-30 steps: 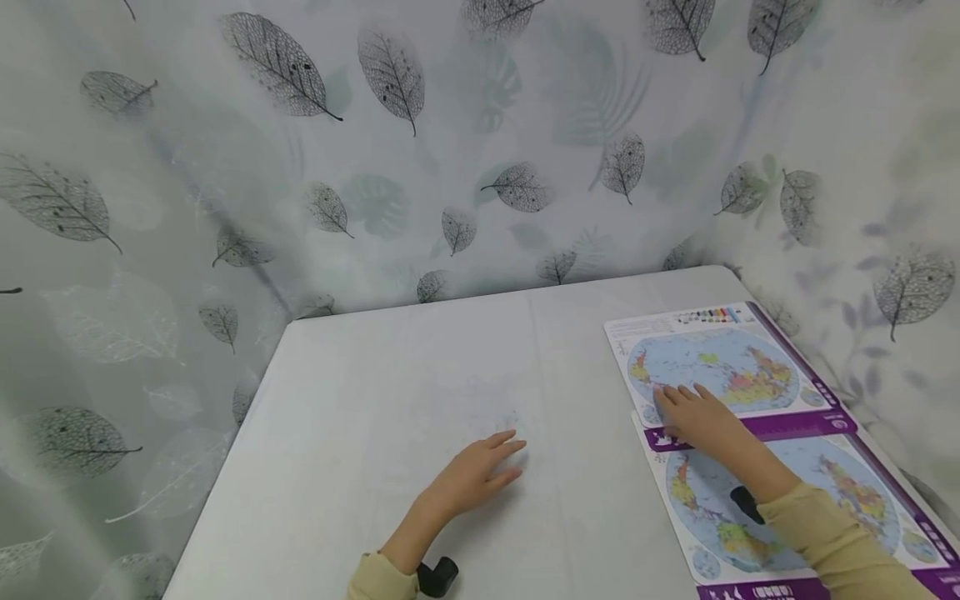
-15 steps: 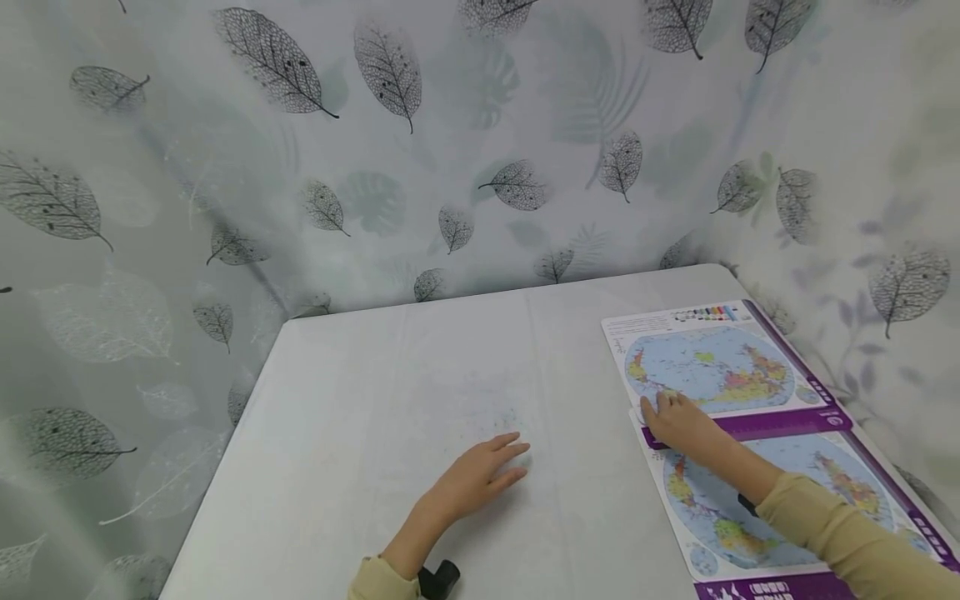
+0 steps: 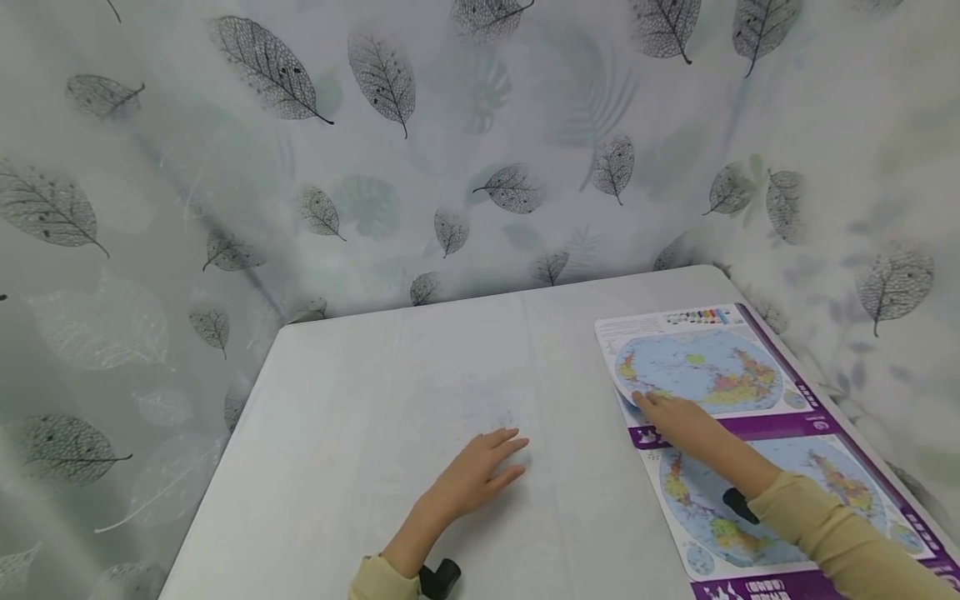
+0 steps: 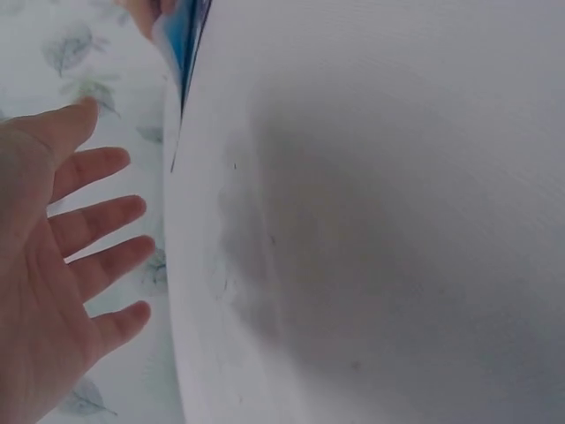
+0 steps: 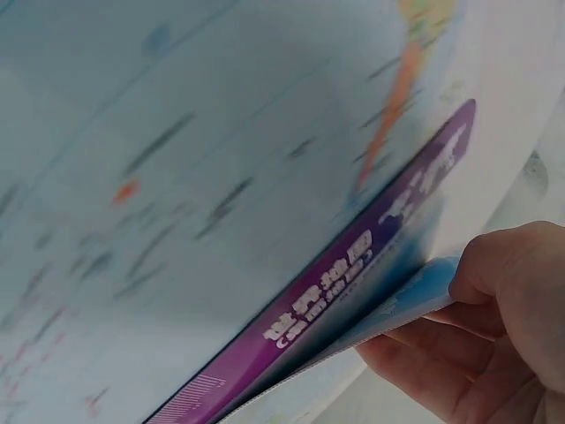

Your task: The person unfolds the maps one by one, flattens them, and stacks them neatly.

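Far map (image 3: 690, 367) has curled, right hand (image 3: 677, 419) pinching its corner (image 5: 428, 284), left hand (image 3: 472, 475) apart, spread.

Two hands: left hand (image 3: 472, 475), right hand (image 3: 672, 418). Two world maps in view: far map (image 3: 693, 367), near map (image 3: 720, 521). Two black wrist pieces (image 3: 441, 577), one per arm. Two sleeves (image 3: 840, 533). One tabletop (image 3: 420, 375). Dark printed leaves (image 3: 264, 68): over twenty.

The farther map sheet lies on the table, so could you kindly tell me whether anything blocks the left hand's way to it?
Only white tabletop lies between the left hand and the farther map sheet; no object stands there. The right hand, though, pinches the sheet's lifted edge on that side.
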The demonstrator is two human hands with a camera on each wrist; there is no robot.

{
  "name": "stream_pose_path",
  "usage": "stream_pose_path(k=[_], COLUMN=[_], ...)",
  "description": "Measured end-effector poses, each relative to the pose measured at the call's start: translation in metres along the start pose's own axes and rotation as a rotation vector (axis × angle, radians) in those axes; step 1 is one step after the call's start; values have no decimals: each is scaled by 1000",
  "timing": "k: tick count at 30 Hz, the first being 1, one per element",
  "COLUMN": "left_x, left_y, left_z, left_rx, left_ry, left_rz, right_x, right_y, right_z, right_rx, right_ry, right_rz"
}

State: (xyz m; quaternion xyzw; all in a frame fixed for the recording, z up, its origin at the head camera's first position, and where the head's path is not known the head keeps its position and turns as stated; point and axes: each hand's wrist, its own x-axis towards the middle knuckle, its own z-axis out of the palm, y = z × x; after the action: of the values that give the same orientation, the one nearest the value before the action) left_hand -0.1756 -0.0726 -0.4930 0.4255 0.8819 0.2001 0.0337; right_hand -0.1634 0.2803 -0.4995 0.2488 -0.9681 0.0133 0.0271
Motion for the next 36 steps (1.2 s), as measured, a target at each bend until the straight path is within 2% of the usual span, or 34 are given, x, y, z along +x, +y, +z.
stream_pose_path(k=[4,8,10,14,16,19,22,26,32,36], left_x=[6,20,30,53,63,71,72,67,58,50], left_y=[3,13,19,34,39,46,50,54,54,48], left_z=[1,5,10,26,34,45,49,48,47,46], left_rx=[49,92,121,195,241,317,385,421,471,489], left_ry=[31,-9,-54,-190,-261,-342,-388,-398,-368,-364], left_rz=[2,23,59,117,113,70,13,-23,-30,-45], right_x=[9,19,24,34,37,41,43,43,47,56], right_y=[-13,-25,-31,-43,-49,-56,-62,-67,-73,-76], right_z=[-3,-3,-2,-3,-4,-6,-8,-10,-23,-38], right_rx=[85,123,113,112,119,119,113,71,-79,-103], right_ry=[-56,-86,-64,-55,-64,-82,-77,-59,82,156], right_rz=[41,44,32,26,26,17,3,-23,-102,-120])
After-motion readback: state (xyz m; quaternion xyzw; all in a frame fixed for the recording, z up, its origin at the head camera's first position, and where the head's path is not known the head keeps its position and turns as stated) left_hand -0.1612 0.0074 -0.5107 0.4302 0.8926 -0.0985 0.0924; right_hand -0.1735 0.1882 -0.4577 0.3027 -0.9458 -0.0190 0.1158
